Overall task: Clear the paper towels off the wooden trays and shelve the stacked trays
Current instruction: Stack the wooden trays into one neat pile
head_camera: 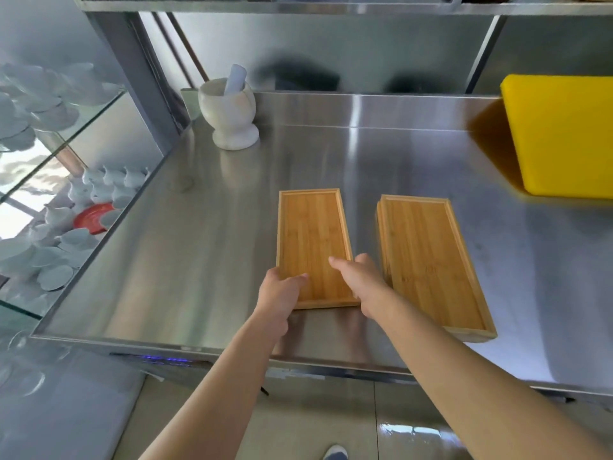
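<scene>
Single wooden tray (313, 240) lies flat near counter (185, 247) front edge, roughly mid-width. Stacked trays (431, 260) just right of it, narrow gap between, near end close to front edge. Bare steel open left of single tray; mortar (230, 114) at back edge, yellow board (564, 134) at back right corner. Left hand (282, 293) grips single tray's near left corner, thumb on top. Right hand (360, 277) clasps near right rim, thumb inside tray, fingers in gap.
</scene>
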Action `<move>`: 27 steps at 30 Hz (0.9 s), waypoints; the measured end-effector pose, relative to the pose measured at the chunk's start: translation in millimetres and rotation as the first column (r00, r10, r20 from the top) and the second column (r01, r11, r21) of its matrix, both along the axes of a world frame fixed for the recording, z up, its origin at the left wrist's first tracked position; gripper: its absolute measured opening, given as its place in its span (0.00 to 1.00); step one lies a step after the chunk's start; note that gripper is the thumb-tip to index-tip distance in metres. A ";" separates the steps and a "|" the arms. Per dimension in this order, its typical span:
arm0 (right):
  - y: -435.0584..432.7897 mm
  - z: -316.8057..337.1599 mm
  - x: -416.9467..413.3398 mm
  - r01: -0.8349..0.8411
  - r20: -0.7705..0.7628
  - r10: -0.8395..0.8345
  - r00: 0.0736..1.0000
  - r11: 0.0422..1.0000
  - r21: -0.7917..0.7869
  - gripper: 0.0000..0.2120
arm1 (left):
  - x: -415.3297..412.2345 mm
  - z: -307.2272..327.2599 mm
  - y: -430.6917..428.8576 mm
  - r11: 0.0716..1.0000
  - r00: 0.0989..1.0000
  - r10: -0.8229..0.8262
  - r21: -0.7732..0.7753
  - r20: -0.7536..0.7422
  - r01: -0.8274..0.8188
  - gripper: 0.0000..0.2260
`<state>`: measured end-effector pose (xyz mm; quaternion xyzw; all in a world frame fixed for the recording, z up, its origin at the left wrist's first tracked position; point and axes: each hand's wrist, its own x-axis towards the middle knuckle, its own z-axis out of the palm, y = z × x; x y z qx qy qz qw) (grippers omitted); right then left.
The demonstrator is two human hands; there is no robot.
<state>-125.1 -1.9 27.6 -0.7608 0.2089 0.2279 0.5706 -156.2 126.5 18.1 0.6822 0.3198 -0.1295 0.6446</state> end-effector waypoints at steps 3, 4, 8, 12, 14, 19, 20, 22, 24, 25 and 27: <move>-7.0 2.2 2.0 0.053 -0.008 -0.053 0.999 0.998 0.015 0.29 | 3.6 -1.5 15.6 1.000 1.000 0.014 -0.009 -0.016 -0.014 0.31; -9.3 2.7 0.8 0.042 -0.008 -0.042 0.999 0.999 0.000 0.27 | 3.1 -0.3 21.8 1.000 1.000 -0.004 -0.008 -0.029 0.003 0.30; -10.4 5.9 -6.8 -0.099 0.097 0.117 0.988 0.979 -0.177 0.08 | -1.2 8.7 33.8 0.997 0.996 -0.079 0.018 -0.035 0.080 0.14; -18.8 14.5 -5.5 -0.099 0.281 0.225 0.933 0.911 -0.401 0.18 | 0.3 27.4 25.0 0.948 0.981 -0.172 0.287 0.090 0.140 0.13; -32.3 22.7 -4.6 -0.068 0.346 0.243 0.906 0.892 -0.448 0.18 | 0.5 35.8 17.1 0.894 0.951 -0.283 0.394 0.124 0.215 0.15; -79.0 47.8 -12.4 0.059 0.495 0.263 0.828 0.836 -0.545 0.19 | 2.9 53.1 -24.7 0.766 0.875 -0.450 0.580 0.177 0.277 0.16; -89.8 51.0 -14.1 0.072 0.505 0.263 0.822 0.832 -0.550 0.19 | 4.2 55.9 -35.7 0.749 0.870 -0.461 0.603 0.175 0.276 0.16; -111.6 53.2 -17.9 0.091 0.512 0.252 0.821 0.827 -0.554 0.18 | 5.5 57.6 -57.0 0.721 0.857 -0.483 0.636 0.177 0.275 0.16; -132.1 49.4 -23.0 0.116 0.516 0.240 0.822 0.816 -0.566 0.17 | 4.1 54.3 -76.7 0.707 0.837 -0.510 0.652 0.201 0.274 0.17; -141.8 45.3 -26.3 0.130 0.521 0.235 0.821 0.811 -0.570 0.17 | 2.6 51.6 -86.1 0.699 0.826 -0.524 0.659 0.209 0.276 0.17; -158.7 35.8 -33.3 0.149 0.527 0.226 0.819 0.804 -0.576 0.17 | -1.4 46.3 -104.2 0.693 0.810 -0.542 0.665 0.226 0.278 0.17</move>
